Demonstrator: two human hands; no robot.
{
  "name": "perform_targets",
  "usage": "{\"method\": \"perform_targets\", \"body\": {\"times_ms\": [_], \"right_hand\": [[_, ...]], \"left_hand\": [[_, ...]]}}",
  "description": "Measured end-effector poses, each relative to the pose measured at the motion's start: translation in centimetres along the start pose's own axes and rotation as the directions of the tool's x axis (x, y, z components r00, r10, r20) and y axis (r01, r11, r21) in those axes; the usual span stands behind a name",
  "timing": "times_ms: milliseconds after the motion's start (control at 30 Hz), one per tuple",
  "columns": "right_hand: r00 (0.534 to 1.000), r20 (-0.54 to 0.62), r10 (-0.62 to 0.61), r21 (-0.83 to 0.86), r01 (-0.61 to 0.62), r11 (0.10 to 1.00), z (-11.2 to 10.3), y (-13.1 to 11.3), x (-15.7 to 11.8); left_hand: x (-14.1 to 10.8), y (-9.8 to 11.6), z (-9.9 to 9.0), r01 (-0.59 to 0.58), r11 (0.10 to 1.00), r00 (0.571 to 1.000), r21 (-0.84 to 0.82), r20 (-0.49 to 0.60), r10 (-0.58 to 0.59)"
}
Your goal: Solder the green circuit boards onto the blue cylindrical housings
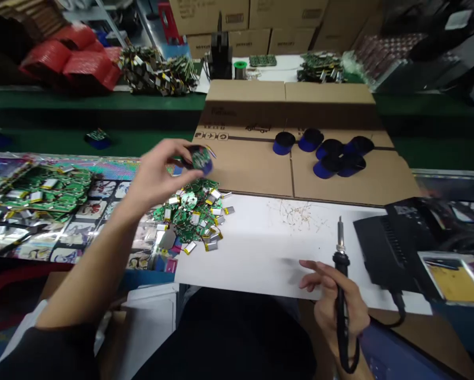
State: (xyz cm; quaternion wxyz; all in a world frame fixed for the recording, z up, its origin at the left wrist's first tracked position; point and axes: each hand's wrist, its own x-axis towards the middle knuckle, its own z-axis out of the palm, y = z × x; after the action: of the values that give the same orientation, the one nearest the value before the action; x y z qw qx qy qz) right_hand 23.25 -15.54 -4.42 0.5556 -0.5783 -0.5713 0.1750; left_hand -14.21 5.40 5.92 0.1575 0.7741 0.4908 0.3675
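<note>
My left hand (161, 169) grips a short blue cylinder with a green circuit board (200, 158) in its top and thin wires sticking out. It is held above a pile of green circuit boards with small silver battery packs (189, 211). A soldering iron (341, 264) rests in my right hand (337, 303), tip pointing up and away from me. The index finger of that hand is stretched out over the white work surface (256, 253). Farther back, several blue cylinders with black tops (327, 155) stand in a group on flattened cardboard (252, 171).
A black box-shaped device (379, 253) is at the right, beside a tray with a yellow pad (454, 279). Wire scraps (300, 214) lie on the white surface. More circuit boards (42, 190) are stacked at left. Two blue cylinders (97, 138) sit on the green belt.
</note>
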Motion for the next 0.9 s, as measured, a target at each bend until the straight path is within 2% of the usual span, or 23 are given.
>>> {"method": "perform_targets", "body": {"times_ms": [67,167,233,333,433,500,567,633,767,833,900], "right_hand": [[1.000,0.027,-0.006,-0.055,0.007,0.998,0.0,0.2,0.0],[0.996,0.085,-0.029,-0.090,0.037,0.995,-0.1,0.5,-0.1],[0.994,0.103,-0.028,-0.107,0.039,0.994,0.0,0.7,-0.2],[0.995,0.090,-0.044,-0.107,0.053,0.993,0.0,1.2,-0.4],[0.996,0.078,-0.044,-0.095,0.051,0.994,0.1,1.5,-0.4],[0.997,0.068,-0.025,-0.084,0.030,0.996,0.3,1.6,-0.3],[0.998,0.066,-0.020,-0.071,0.024,0.997,0.6,1.4,-0.3],[0.998,0.053,-0.015,-0.064,0.019,0.998,1.1,1.0,-0.4],[0.990,-0.059,0.126,-0.063,-0.130,0.990,2.1,-0.3,-0.8],[0.981,-0.099,0.168,-0.027,-0.172,0.985,2.2,-0.7,-1.0],[0.977,-0.134,0.167,0.023,-0.165,0.986,1.9,-0.8,-1.2]], "left_hand": [[2.4,-4.8,-1.5,0.001,0.992,0.995,0.130,-0.103,0.013],[4.7,-11.1,-2.1,-0.017,0.958,0.983,0.286,-0.170,0.068],[5.4,-13.4,-1.7,-0.060,0.946,0.963,0.319,-0.231,0.139],[6.3,-14.0,-0.7,-0.110,0.941,0.931,0.320,-0.299,0.210],[8.0,-11.9,0.9,-0.111,0.949,0.929,0.296,-0.307,0.204],[9.6,-9.4,2.9,-0.115,0.957,0.957,0.267,-0.228,0.179],[11.2,-6.3,6.1,-0.138,0.966,0.986,0.217,-0.057,0.154],[12.6,-2.9,10.3,-0.141,0.978,0.988,0.156,0.085,0.128],[15.1,2.4,18.4,-0.041,0.995,0.968,0.091,0.249,0.017],[16.0,3.9,20.5,0.028,0.996,0.955,0.087,0.292,-0.052],[16.2,4.8,20.9,0.054,0.996,0.939,0.073,0.336,-0.076]]}}
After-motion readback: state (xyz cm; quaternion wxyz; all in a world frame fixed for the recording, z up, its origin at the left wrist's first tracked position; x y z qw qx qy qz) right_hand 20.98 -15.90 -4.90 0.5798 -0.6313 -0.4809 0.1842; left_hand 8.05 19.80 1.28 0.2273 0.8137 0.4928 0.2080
